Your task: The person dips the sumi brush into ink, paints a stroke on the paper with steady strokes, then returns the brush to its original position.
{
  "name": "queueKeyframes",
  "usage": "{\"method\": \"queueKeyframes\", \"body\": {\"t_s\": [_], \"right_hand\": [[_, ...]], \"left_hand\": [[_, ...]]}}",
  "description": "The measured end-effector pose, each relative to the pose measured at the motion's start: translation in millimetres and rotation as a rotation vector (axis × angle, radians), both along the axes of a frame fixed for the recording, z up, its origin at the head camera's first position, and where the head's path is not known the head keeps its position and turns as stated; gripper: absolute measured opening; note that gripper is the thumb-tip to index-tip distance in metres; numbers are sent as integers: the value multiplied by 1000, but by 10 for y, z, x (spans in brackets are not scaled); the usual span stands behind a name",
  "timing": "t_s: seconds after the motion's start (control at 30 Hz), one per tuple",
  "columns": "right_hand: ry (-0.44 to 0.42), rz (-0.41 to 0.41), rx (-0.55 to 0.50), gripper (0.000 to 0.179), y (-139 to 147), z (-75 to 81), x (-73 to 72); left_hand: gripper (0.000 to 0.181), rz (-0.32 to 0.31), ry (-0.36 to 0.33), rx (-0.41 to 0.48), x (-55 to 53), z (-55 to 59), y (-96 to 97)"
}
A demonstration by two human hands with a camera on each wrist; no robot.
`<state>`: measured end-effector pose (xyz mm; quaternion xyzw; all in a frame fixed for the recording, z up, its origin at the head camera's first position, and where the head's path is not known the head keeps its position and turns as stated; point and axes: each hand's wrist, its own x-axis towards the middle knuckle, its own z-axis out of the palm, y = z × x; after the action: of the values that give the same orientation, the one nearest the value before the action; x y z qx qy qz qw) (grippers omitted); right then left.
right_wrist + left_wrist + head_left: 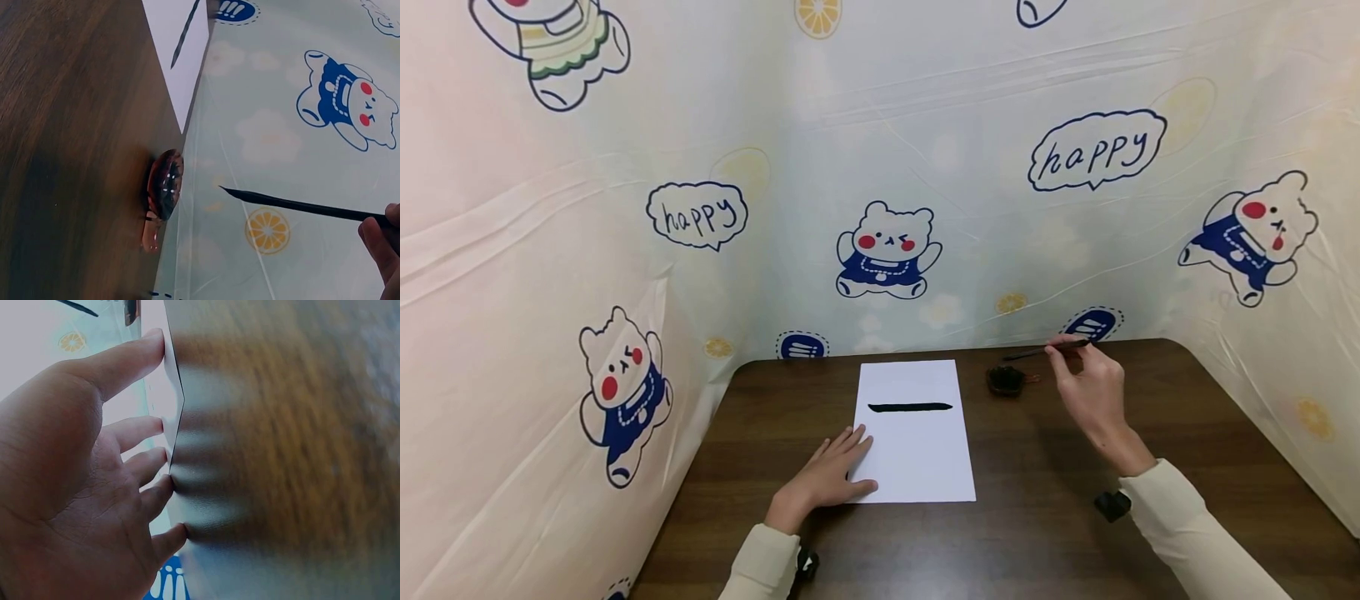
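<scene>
Just left of the right hand (1093, 392), the ink dish (1006, 380) sits on the table (1060, 533); that hand pinches the brush (1047, 351), tip pointing left, raised above it. Left hand (831, 475) lies flat, fingers spread, pressing the paper (917, 458) with its 1 stroke.

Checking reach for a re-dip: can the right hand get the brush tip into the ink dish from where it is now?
Probably yes. The right hand holds the brush in the air, its tip just above the ink dish; nothing lies between them. The left hand is away on the paper.
</scene>
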<state>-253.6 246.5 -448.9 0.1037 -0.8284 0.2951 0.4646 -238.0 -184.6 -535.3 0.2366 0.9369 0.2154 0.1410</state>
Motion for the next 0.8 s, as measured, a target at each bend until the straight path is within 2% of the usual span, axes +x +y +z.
{"method": "queueKeyframes", "body": {"t_s": [0.43,0.63,0.8], "right_hand": [[-16,9,91,14,54,-51,16],[21,33,170,18,82,-57,19],[71,98,215,28,111,-67,10]], "left_hand": [[84,-1,3,-7,-3,-6,11],[84,-2,2,-18,-7,-13,6],[84,-3,0,-13,-9,-11,1]]}}
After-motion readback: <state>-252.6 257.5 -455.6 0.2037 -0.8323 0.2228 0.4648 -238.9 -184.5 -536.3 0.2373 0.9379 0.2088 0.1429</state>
